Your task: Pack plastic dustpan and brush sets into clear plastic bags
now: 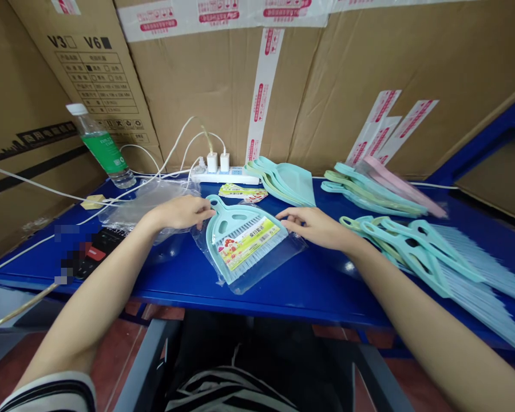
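- A slip was judged the main risk: the clear plastic bag (278, 254) lay on the smooth blue worktop (292, 292), so the mint-green dustpan (225, 229) could have slid if it was pressed unevenly.
- The white brush bristles (236, 260) could have snagged on the thin plastic if they were pushed against it.
- The printed card label (249, 243) could have been creased by careless pressure.
- Loose plastic film (148, 209) under the left hand (175, 213) could have been dragged, tugging the nearby white cables (171, 154) and disturbing the power strip (223, 176).
- The stacked green dustpans (285, 180) and piled brushes (412, 257) were close enough to have been knocked by a wide arm movement.
- The dustpan was placed at the middle of the worktop, with its handle pointed away from the person; whether it was partly inside the bag could not be told.
- The left hand's fingers (201, 210) were loosely curled and were seen touching the dustpan's handle, but a firm hold could not be confirmed.
- The right hand (313, 226) was held open, with its fingers (285, 213) spread and extended toward the dustpan's right edge. Nothing was gripped by them, though light contact with the bag could not be ruled out.
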Demonstrator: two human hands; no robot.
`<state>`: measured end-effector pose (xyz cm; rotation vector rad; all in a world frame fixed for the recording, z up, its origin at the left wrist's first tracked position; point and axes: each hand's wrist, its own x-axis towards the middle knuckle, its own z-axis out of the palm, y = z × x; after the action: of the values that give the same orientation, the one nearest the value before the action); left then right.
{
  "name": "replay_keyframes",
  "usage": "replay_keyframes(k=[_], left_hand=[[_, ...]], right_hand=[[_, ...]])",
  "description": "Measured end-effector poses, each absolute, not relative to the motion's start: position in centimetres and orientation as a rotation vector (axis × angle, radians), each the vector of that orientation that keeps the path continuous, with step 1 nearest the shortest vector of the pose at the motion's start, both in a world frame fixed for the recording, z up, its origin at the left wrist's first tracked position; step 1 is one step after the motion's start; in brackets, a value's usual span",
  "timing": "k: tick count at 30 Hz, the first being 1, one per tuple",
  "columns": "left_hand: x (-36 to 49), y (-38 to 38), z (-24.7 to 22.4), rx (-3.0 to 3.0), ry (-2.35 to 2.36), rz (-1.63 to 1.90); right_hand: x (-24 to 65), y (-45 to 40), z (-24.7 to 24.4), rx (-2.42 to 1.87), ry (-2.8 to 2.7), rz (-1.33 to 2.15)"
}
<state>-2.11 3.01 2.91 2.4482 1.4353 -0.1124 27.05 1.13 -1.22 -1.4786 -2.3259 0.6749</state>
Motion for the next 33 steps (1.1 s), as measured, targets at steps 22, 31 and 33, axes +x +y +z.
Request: replay_keyframes(k=[22,31,33], left_hand=[[-2.5,3.5,2.0,2.539,1.246,0.006],[-2.4,3.5,1.8,2.56,1.27,0.038],[-2.4,3.5,1.8,2.553,1.283,0.028]], right_hand=[[28.2,1.1,-0.9,-1.385,-2.372,0.838],[27.7,1.2,-1.3,-1.416,-2.26,0.916],[27.6,1.3,-1.4,-1.399,-2.252,0.944]])
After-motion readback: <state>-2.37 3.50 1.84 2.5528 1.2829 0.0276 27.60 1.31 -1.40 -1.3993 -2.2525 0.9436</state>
